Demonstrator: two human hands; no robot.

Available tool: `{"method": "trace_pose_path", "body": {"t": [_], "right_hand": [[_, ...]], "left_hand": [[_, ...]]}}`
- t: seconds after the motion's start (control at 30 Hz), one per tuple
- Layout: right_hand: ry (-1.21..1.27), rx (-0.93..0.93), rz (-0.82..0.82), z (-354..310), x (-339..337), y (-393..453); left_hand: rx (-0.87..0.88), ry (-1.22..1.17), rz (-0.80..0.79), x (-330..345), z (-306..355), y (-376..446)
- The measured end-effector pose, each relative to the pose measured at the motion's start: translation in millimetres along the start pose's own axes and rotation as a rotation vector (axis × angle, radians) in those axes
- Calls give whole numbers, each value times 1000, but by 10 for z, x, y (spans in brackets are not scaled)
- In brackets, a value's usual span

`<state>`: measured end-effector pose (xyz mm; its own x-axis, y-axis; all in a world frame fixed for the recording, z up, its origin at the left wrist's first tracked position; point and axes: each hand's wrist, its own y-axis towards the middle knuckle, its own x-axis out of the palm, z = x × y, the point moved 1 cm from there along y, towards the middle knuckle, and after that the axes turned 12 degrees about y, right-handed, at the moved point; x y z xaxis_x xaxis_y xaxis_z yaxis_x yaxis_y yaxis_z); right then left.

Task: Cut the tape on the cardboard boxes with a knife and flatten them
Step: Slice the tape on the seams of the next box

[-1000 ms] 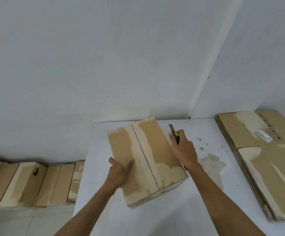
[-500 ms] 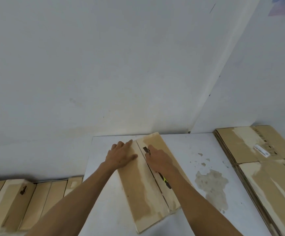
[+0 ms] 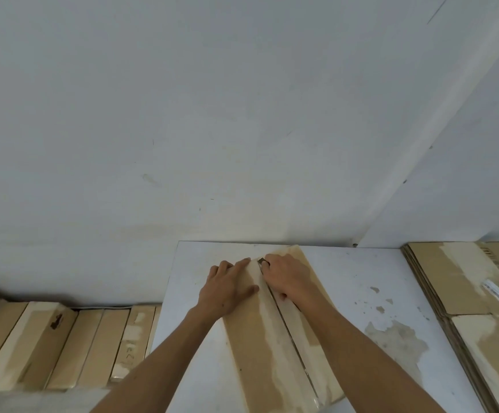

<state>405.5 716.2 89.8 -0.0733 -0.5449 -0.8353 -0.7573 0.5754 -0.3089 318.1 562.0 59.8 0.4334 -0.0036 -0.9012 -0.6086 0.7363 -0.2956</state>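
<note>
I see bare table (image 3: 358, 281) right of the box (image 3: 260, 347), passable up to the flattened cardboard stack (image 3: 462, 281). Left of the box, a narrow bare strip. Behind it, the wall (image 3: 242, 144) blocks.

one head-worn view, looking forward and slightly down from above the person's arms, close over the white surface (image 3: 206, 338). the wall (image 3: 182, 114) fills the upper half; the room corner sits to the right.
</note>
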Motion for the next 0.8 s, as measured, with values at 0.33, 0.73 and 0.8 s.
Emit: {"method": "trace_pose_path", "body": {"t": [0.33, 0.73, 0.8], "right_hand": [[-43, -34, 27, 4, 28, 33], [-41, -26, -78, 5, -94, 51], [-53, -14, -102, 18, -111, 47]], "left_hand": [[2, -3, 14, 22, -16, 14], [0, 13, 24, 22, -13, -13], [1, 10, 31, 30, -21, -15]]}}
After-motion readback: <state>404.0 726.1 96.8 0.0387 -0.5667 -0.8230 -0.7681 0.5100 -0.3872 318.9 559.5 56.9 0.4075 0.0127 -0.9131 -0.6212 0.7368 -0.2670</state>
